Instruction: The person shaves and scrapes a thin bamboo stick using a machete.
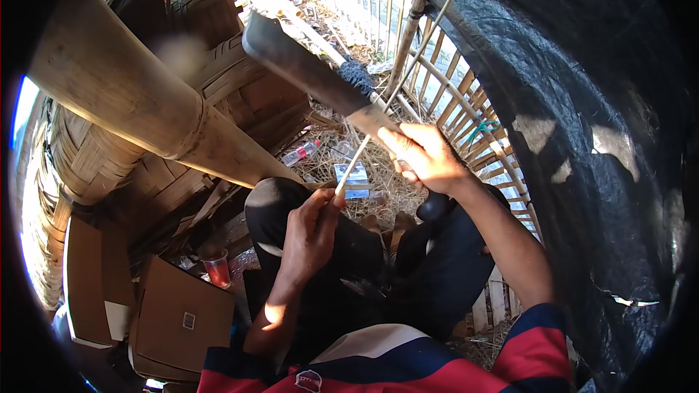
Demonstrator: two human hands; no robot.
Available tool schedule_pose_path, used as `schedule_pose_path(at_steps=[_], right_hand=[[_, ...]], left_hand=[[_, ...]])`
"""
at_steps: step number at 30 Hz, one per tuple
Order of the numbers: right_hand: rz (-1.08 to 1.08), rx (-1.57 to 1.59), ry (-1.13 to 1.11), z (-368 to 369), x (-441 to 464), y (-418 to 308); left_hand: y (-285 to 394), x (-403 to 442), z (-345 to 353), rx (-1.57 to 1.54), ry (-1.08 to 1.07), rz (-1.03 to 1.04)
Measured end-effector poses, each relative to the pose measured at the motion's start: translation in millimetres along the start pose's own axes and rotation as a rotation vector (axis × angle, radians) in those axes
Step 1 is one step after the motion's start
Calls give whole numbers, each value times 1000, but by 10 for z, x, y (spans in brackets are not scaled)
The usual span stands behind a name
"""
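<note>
thin bamboo strip between the knees, pinched in one hand, a big knife across it
the pale strip (354, 165) slants up and away from the person's lap, its near end caught between thumb and fingers of the left hand (312, 229), that grip closed down to a pinch. the right hand (426, 156) has its grip wrapped round the wooden handle of the knife (309, 69), which crosses the strip near the foot of the blade; whether those fingers touch the strip too, i can't tell. a thick bamboo pole (193, 131) leans in by the left knee. beyond the knees, a plastic bottle (301, 153) lies on straw; a cup of red liquid (216, 269) stands near a cardboard box (178, 313), and a black tarp (582, 175) hangs at the right.
</note>
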State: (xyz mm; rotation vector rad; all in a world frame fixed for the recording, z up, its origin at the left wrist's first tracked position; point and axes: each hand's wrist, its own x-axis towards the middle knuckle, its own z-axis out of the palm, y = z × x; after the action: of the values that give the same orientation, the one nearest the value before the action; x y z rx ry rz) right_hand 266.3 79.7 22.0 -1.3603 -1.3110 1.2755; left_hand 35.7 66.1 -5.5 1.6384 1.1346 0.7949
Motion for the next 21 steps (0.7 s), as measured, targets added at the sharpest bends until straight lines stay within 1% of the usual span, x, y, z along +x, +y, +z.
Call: schedule_pose_path(at_steps=[1,3,5,6,7,9,11,13,14,15,17,18,19,21], right_hand=[[23,71,23,-18,13,28],[44,104,37,19,-15,-26],[-36,-1,1,43,-11,45],[-44,-32,-44,1,23,77],[-40,-28,-41,-45,25,86],[12,59,5,-74,22,32],[-23,88,22,-67,-6,21],[44,83,-56,-46,-53,15],[7,-26,-65,-23,-29,86],[19,-57,-99,-37,-19,63],[5,18,-77,-75,7,89],[0,52,-21,-81,-14,12],[-60,121,-18,-122,0,44],[-54,180,-24,-110,-28,47]], left_hand=[[33,-5,1,-28,-6,-14],[68,11,9,-57,-8,-24],[77,50,56,-13,1,-54],[76,67,79,-13,-4,-53],[68,72,95,-47,-5,-51],[75,58,95,-81,5,-60],[164,59,92,-63,-39,-86],[173,99,134,-52,-31,-79],[171,123,157,-47,-22,-72],[168,138,169,-44,-25,-70],[146,138,174,-51,10,-18],[157,121,173,-48,12,-26],[195,104,171,-47,6,-45],[229,116,179,-44,0,-58]])
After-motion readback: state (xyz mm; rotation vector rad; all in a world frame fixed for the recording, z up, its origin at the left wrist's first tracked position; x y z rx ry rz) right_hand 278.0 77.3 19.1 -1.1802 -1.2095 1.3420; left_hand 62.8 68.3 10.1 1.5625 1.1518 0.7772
